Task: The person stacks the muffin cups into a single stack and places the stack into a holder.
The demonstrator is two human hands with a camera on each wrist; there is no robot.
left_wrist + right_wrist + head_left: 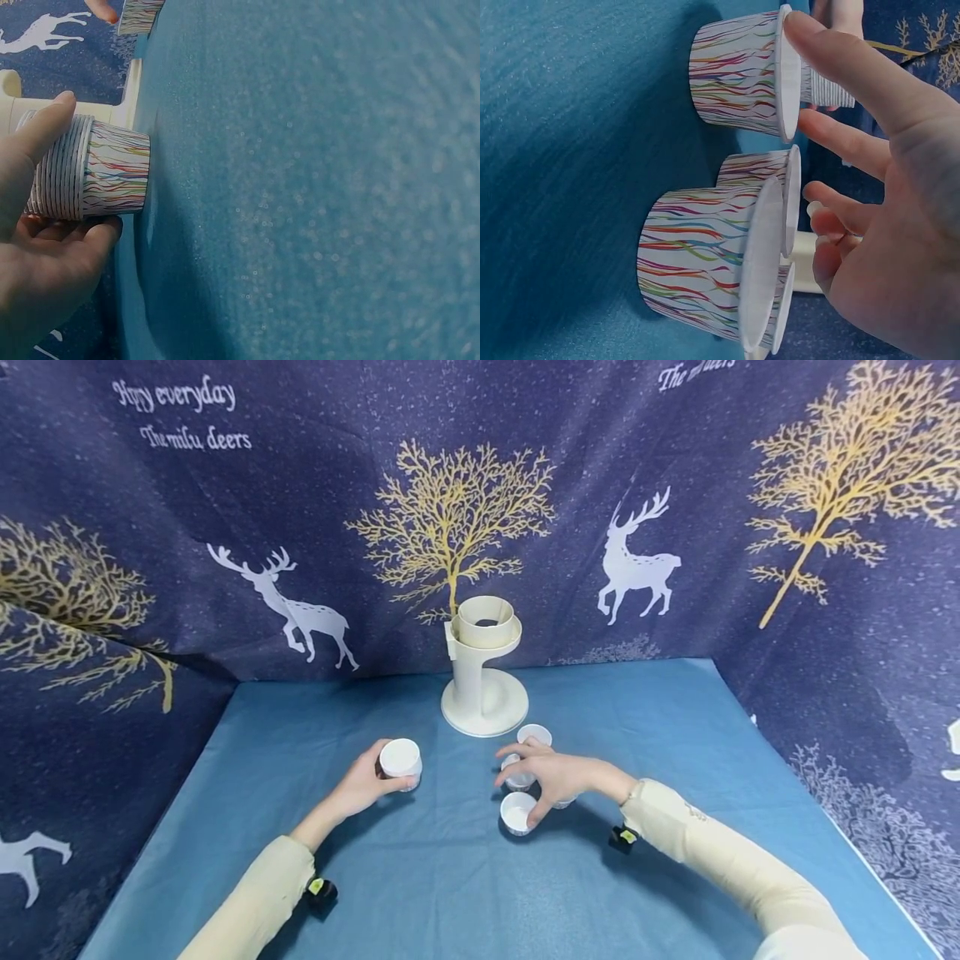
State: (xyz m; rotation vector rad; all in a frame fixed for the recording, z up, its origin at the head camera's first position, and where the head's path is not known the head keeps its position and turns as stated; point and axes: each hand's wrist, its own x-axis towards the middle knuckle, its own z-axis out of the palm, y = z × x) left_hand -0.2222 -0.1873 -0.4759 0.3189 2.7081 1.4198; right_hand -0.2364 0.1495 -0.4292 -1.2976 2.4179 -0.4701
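My left hand [362, 788] grips a nested stack of white paper cups [401, 758], thumb on one side and fingers on the other. In the left wrist view, the stack's many rims [64, 169] lie together, and the lowest cup shows colourful wavy lines. My right hand [561, 774] is over several single paper cups of the same pattern, its fingers spread. Its thumb tip is right at the rim of the front cup [515, 815]. Under or beside the fingers are a middle cup [517, 778], a far cup [536, 735] and a mostly hidden one [566, 802].
A cream stand [468, 685] with a round base and a ring on top rises at the back of the blue-covered table [420, 893]. A cream funnel-like cup [486, 620] sits in the ring. Behind hangs a dark blue cloth [300, 485] printed with deer and trees.
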